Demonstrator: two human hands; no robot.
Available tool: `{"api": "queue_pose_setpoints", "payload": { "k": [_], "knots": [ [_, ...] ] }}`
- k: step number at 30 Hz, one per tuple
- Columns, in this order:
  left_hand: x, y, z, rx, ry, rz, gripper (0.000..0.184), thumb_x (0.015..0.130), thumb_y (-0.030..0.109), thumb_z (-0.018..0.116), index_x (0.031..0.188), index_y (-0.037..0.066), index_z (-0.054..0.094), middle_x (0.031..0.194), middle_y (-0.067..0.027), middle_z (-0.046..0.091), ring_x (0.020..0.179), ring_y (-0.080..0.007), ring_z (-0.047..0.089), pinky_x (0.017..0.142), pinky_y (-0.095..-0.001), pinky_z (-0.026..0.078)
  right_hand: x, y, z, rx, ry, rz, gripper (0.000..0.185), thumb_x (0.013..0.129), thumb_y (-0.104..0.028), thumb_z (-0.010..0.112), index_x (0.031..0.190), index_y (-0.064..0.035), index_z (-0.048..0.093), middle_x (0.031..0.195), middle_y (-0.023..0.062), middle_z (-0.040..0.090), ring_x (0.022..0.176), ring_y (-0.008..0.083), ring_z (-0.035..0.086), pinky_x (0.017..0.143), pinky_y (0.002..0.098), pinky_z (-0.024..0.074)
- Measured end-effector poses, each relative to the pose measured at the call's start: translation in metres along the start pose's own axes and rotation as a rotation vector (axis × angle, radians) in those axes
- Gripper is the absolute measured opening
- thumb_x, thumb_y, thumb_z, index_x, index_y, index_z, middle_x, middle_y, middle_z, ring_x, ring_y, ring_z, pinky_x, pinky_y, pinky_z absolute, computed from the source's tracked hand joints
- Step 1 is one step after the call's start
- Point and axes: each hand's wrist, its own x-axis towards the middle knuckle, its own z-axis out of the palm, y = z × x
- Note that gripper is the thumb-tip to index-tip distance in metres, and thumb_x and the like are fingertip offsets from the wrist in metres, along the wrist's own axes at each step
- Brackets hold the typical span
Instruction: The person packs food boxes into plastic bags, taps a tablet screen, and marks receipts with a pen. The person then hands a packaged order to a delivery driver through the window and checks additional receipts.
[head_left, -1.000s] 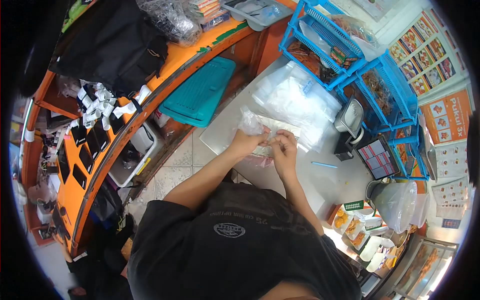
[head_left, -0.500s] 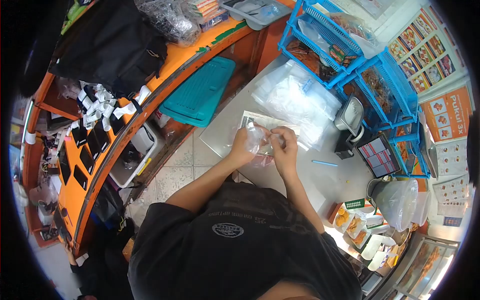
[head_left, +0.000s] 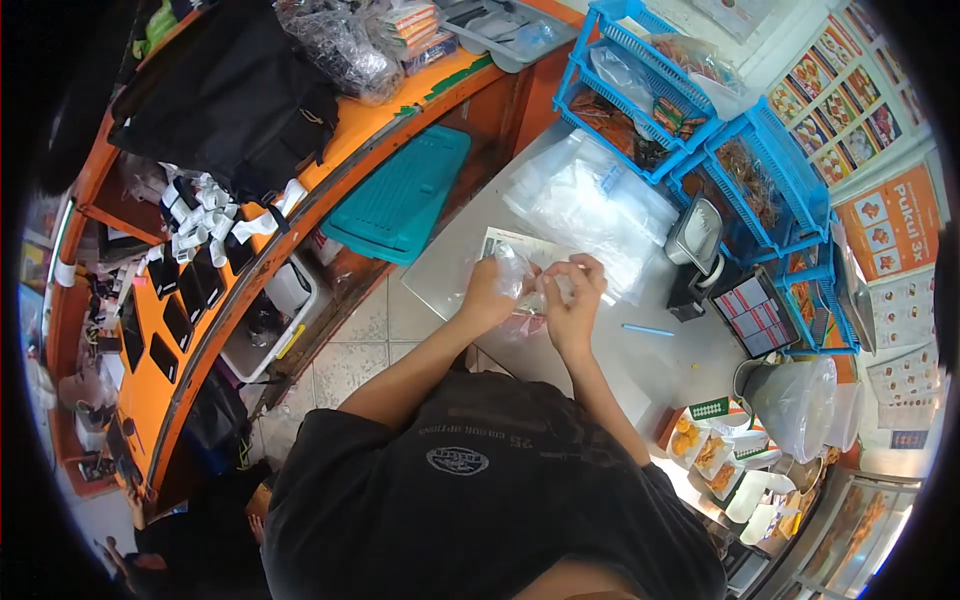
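Observation:
Over the grey table [head_left: 650, 365], my left hand [head_left: 492, 298] is closed round a clear plastic bag [head_left: 514, 268], which bunches up between its fingers. My right hand [head_left: 575, 300] is beside it, fingers bent and tips pinched together at the bag's edge; what they grip is too small to make out. A printed paper sheet [head_left: 500, 238] lies under both hands. Behind the hands is a pile of clear plastic bags [head_left: 590, 195]. A light blue pen or straw [head_left: 648, 330] rests to the right.
Blue baskets [head_left: 640, 85] stand at the back, near a metal container [head_left: 697, 235] and a screen or card display [head_left: 755, 312]. Boxed food [head_left: 708, 455] sits at the right. An orange counter [head_left: 150, 400] with phones curves along the left, above a teal lid [head_left: 400, 195]. Another person [head_left: 205, 535] is at lower left.
The bag, which stood up behind my left hand, is now gathered in its fingers. My right fingers have shifted slightly. The other person at lower left has moved, and the view has tilted a little.

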Motion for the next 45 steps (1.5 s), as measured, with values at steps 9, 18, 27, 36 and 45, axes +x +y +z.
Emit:
{"api": "queue_pose_setpoints", "payload": {
  "k": [9, 18, 27, 36, 45],
  "knots": [
    [0.006, -0.008, 0.006, 0.101, 0.020, -0.100, 0.019, 0.081, 0.016, 0.066, 0.085, -0.003, 0.067, 0.070, -0.0102, 0.066, 0.064, -0.0166, 0.064, 0.058, -0.0308, 0.050, 0.008, 0.046, -0.014, 0.006, -0.330, -0.094, 0.007, 0.080, 0.000, 0.055, 0.085, -0.0042, 0.051, 0.076, 0.0093, 0.054, 0.077, 0.0268, 0.051, 0.073, 0.0391, 0.0391],
    [0.008, 0.055, -0.018, 0.976, -0.189, 0.226, 0.046, 0.067, 0.029, 0.077, 0.098, -0.002, 0.064, 0.102, -0.0155, 0.060, 0.106, -0.0274, 0.052, 0.090, -0.0411, 0.043, 0.011, 0.062, -0.025, 0.558, -0.410, 0.030, 0.004, 0.085, -0.002, 0.054, 0.082, -0.0024, 0.052, 0.073, 0.0050, 0.055, 0.067, 0.0155, 0.055, 0.061, 0.0302, 0.0435],
    [0.000, 0.044, -0.030, 1.235, -0.372, 0.370, 0.036, 0.067, 0.029, 0.076, 0.089, 0.002, 0.067, 0.098, -0.0066, 0.062, 0.106, -0.0241, 0.049, 0.091, -0.0411, 0.036, -0.019, 0.104, -0.034, 0.696, 0.134, 0.300, 0.006, 0.087, -0.004, 0.051, 0.082, -0.0065, 0.051, 0.074, 0.0027, 0.054, 0.064, 0.0082, 0.044, 0.058, 0.0220, 0.0352],
    [-0.145, 0.203, -0.308, 0.786, 0.836, 0.182, 0.021, 0.074, 0.009, 0.070, 0.092, 0.003, 0.061, 0.089, -0.0092, 0.064, 0.075, -0.0178, 0.061, 0.066, -0.0334, 0.049, 0.029, 0.058, 0.054, 0.608, -0.061, 0.380, 0.007, 0.085, -0.003, 0.049, 0.080, -0.0082, 0.050, 0.069, 0.0029, 0.056, 0.059, 0.0064, 0.044, 0.053, 0.0196, 0.0336],
    [-0.035, 0.364, -0.647, 1.278, 1.556, 0.018, 0.041, 0.079, 0.040, 0.063, 0.095, 0.002, 0.067, 0.097, -0.0220, 0.065, 0.093, -0.0353, 0.062, 0.078, -0.0395, 0.048, 0.110, -0.079, 0.223, 0.493, -0.396, 0.058, 0.008, 0.085, 0.003, 0.051, 0.083, -0.0044, 0.050, 0.069, 0.0033, 0.055, 0.061, 0.0075, 0.049, 0.056, 0.0214, 0.0400]
  ]
}}
